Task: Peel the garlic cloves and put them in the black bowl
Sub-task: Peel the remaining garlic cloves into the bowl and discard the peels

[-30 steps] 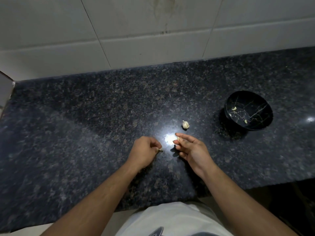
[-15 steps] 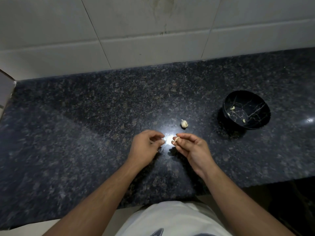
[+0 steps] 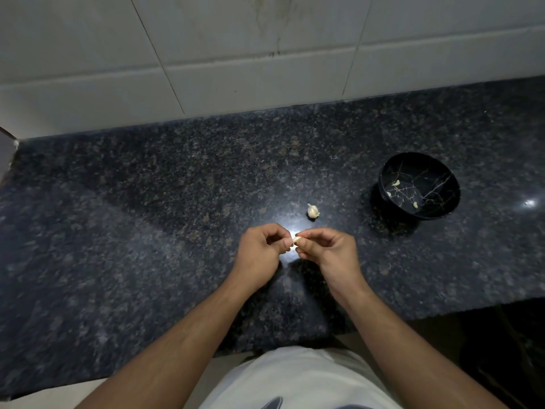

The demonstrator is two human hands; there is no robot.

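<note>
Both hands meet above the dark speckled granite table [image 3: 147, 231] near its front edge, right hand [image 3: 327, 252] pinching a small pale garlic clove [image 3: 296, 239], left hand [image 3: 261, 255] fingertips curled against it, black marbled bowl [image 3: 442, 212] toward the right edge.

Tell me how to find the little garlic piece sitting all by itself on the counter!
Look at the dark speckled stone counter under the white tiled wall. Left of the round black bowl with thin pale crack-like lines, just beyond the two hands, lies a small whitish garlic piece with a pointed tip. It alone lies loose on the stone.
</note>
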